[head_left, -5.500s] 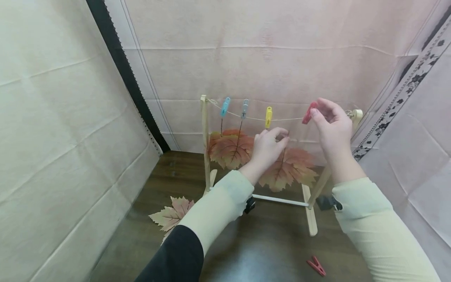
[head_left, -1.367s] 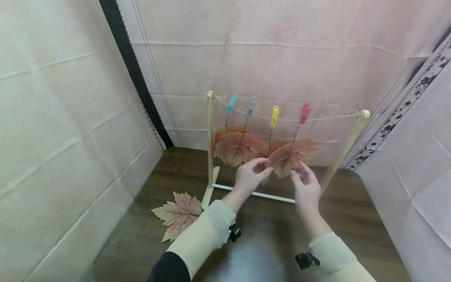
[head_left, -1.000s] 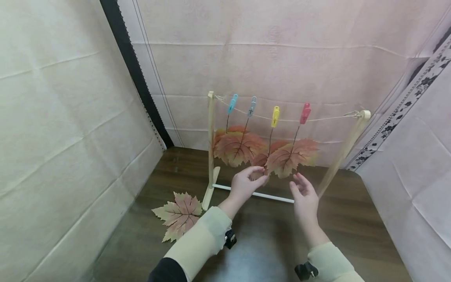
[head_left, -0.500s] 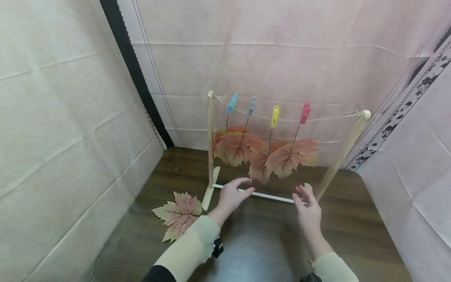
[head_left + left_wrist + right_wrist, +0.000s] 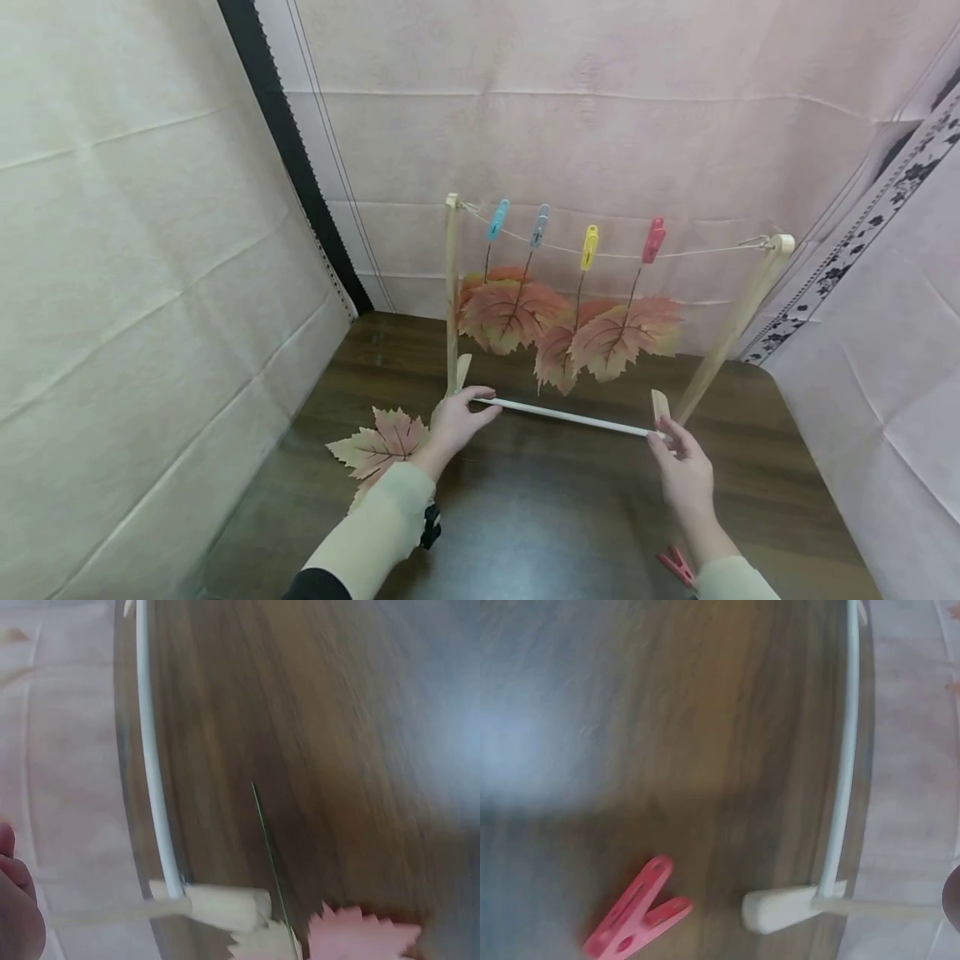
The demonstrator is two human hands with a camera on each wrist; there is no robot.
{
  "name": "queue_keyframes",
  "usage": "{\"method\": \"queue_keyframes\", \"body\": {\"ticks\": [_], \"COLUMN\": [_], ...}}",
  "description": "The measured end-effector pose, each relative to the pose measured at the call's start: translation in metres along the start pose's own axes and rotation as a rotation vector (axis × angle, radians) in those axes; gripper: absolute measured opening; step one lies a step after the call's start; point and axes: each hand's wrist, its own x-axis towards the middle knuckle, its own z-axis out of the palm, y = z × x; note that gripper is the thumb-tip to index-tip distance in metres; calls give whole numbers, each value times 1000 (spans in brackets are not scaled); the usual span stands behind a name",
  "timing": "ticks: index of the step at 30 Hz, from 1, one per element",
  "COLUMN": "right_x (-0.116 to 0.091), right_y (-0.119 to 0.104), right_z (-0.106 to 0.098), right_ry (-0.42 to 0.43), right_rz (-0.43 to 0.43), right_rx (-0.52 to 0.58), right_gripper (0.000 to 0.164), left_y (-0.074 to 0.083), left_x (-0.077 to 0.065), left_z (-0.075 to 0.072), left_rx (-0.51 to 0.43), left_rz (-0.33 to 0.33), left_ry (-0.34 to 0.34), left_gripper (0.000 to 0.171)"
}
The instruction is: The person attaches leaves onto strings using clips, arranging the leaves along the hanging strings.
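In the head view my left hand (image 5: 456, 427) is by the left end of the white rod (image 5: 573, 416), thumb and fingers apart around nothing. My right hand (image 5: 686, 475) is near the rod's other end, its fingers loosely bent; no held thing shows. Both wrist views catch only a bit of each hand at the edge. Above, a string between wooden posts carries a blue clothespin (image 5: 498, 220), a grey clothespin (image 5: 540, 225), a yellow clothespin (image 5: 590, 247) and a red clothespin (image 5: 653, 240). Artificial maple leaves (image 5: 513, 315) hang by their stems from them.
Another maple leaf (image 5: 386, 442) lies on the wooden table (image 5: 540, 517), partly behind my left arm. A loose pink-red clothespin (image 5: 634, 915) lies near my right wrist. The stand's right foot (image 5: 780, 907) rests on the table. Cloth walls enclose the back and sides.
The red clothespin, in my right hand at first, now sits on the string. Both hands have left the leaves, moving down and apart toward the ends of the rod.
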Motion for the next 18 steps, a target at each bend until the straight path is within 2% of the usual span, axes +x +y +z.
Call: {"method": "queue_keyframes", "body": {"ticks": [5, 9, 14, 18], "right_x": [-4, -8, -13, -16], "right_y": [12, 26, 47, 61], "right_z": [-10, -16, -23, -30], "right_ry": [-21, -29, -39, -42], "right_rz": [27, 44, 43, 21], "right_rx": [-51, -84, -167, -237], "right_gripper": [46, 47, 47, 46], "left_y": [-15, -27, -43, -58], "left_x": [-1, -3, -11, -20], "left_z": [-9, -12, -12, -11], "left_rx": [13, 21, 103, 154], "left_rz": [-32, -52, -68, -51], "left_ry": [-18, -28, -64, -92], "left_gripper": [31, 27, 24, 26]}}
